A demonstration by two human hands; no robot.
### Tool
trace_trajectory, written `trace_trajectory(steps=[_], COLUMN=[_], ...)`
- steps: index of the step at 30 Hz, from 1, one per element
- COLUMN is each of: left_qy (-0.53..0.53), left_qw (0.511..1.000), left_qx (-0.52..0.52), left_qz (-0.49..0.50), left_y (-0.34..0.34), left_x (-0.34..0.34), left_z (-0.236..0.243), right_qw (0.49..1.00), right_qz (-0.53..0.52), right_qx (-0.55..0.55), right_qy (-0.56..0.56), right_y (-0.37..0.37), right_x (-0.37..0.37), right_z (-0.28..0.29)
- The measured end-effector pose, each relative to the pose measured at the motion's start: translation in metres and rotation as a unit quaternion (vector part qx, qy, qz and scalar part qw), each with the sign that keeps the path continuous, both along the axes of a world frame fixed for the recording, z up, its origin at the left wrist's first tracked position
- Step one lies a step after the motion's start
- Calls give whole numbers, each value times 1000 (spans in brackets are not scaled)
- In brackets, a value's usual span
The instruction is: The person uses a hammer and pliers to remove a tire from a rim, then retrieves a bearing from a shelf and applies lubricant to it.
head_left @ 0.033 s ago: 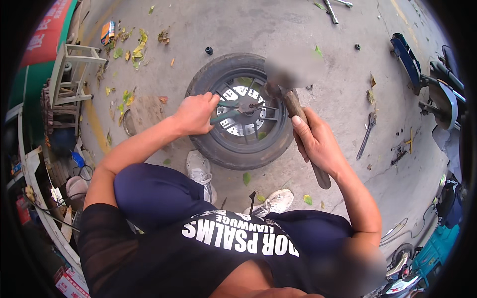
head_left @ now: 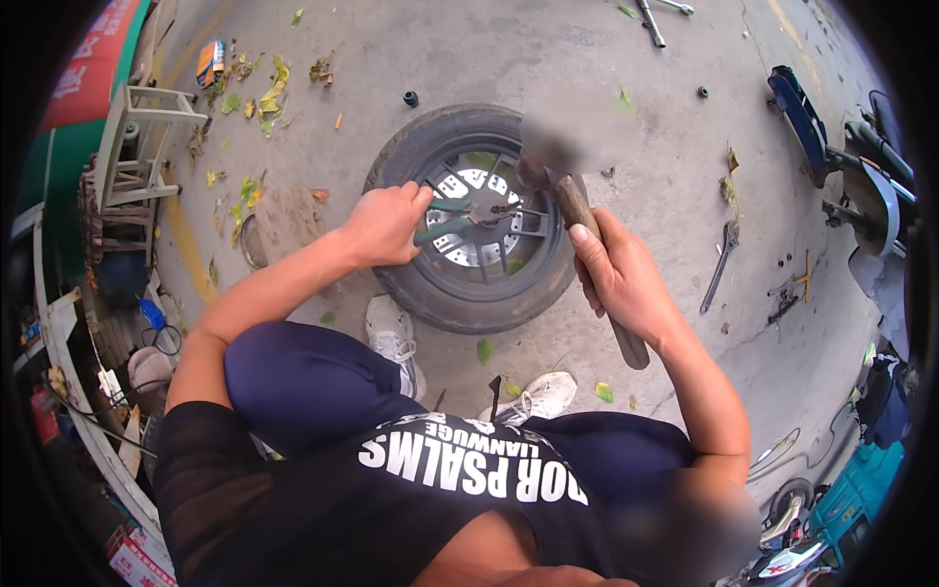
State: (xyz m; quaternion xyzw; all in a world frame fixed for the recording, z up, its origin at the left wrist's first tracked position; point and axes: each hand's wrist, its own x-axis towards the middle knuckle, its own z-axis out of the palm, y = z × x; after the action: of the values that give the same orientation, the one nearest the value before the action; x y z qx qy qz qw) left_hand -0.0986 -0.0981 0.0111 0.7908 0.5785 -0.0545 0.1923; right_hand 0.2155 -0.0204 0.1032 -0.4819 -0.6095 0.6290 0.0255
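My left hand [head_left: 389,223] is closed on the green handles of pliers [head_left: 445,225], whose jaws are at the hub in the middle of a wheel lying flat on the ground. The wheel has a black tyre [head_left: 469,317], dark spokes and a silver perforated disc [head_left: 460,252]. What the jaws grip is too small to make out. My right hand [head_left: 618,279] grips the wooden handle of a hammer [head_left: 577,207]. Its dark head is raised over the wheel’s upper right, partly blurred.
Around the wheel on concrete lie a wrench [head_left: 722,264], a cross wrench [head_left: 658,27], small dark fittings [head_left: 411,99] and fallen leaves. A metal stool [head_left: 147,147] stands at the left, dark vehicle parts [head_left: 797,122] at the right, and a teal body panel [head_left: 856,489] at lower right.
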Motion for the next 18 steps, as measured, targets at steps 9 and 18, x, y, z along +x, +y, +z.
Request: trace_trajectory(steps=[9, 18], left_qy=[-23, -26], left_qw=[999, 999], left_qx=[22, 30], left_qz=[16, -20], left_y=[-8, 0], left_x=[-7, -1], left_z=[-7, -9], right_qw=[997, 995], right_qz=[-63, -101], right_qx=[-8, -12], right_qy=[44, 19], right_y=[8, -7], right_x=[-7, -11], right_z=[33, -11])
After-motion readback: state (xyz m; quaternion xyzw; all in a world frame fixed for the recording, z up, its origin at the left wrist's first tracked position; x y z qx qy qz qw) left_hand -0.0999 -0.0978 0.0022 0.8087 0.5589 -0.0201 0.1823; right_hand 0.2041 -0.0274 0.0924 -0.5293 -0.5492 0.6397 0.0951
